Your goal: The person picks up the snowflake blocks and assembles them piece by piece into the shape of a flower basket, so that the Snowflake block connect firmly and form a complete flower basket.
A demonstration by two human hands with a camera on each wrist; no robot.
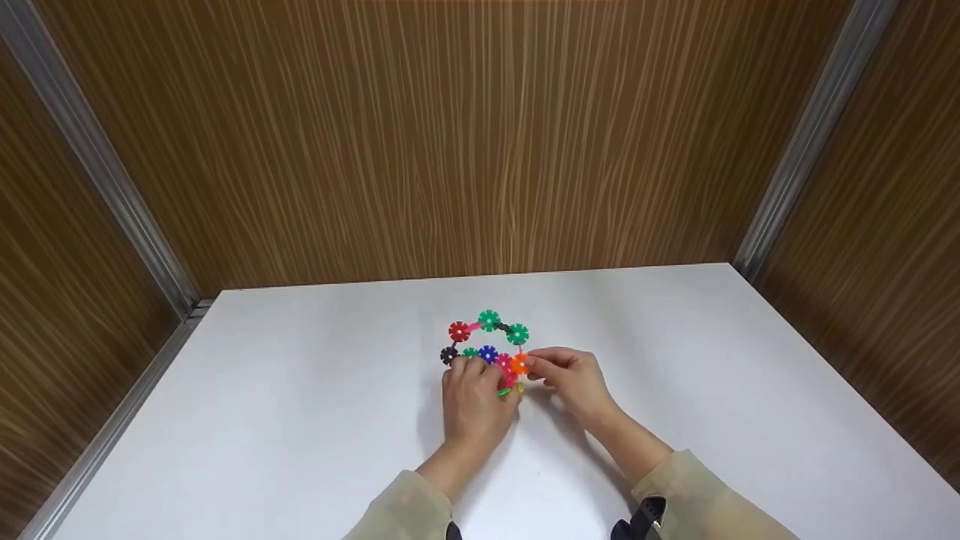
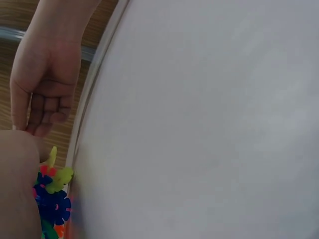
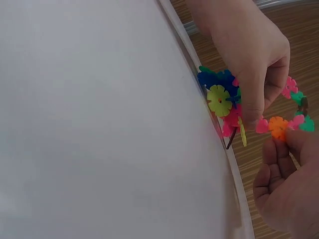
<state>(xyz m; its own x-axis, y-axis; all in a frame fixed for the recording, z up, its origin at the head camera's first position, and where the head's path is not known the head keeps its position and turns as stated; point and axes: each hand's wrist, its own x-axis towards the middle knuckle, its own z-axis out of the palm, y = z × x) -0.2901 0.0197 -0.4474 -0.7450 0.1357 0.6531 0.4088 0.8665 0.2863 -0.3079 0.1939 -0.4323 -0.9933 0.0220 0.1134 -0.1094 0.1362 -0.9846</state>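
From the head view, your left hand (image 1: 472, 396) clasps the near edge of the ring of snowflake discs (image 1: 487, 346), which stands near the middle of the white worktop (image 1: 300, 420). Your right hand (image 1: 571, 376) pinches the orange disc (image 1: 520, 364) at the ring's right side, so each grip is closed on the toy. A green disc (image 1: 489, 320) sits at the ring's far side, with a red disc (image 1: 459, 331) to its left.

From the left wrist view, your right hand (image 2: 45, 82) shows with fingers curled, and a yellow-green disc (image 2: 59, 180) lies against a blue disc (image 2: 52, 205) at the worktop's (image 2: 199, 119) edge of the picture.

From the right wrist view, your left hand's (image 3: 246, 47) fingers wrap the cluster around the yellow-green disc (image 3: 219, 100), while your right hand's (image 3: 286, 191) fingertips hold the orange disc (image 3: 277, 126).
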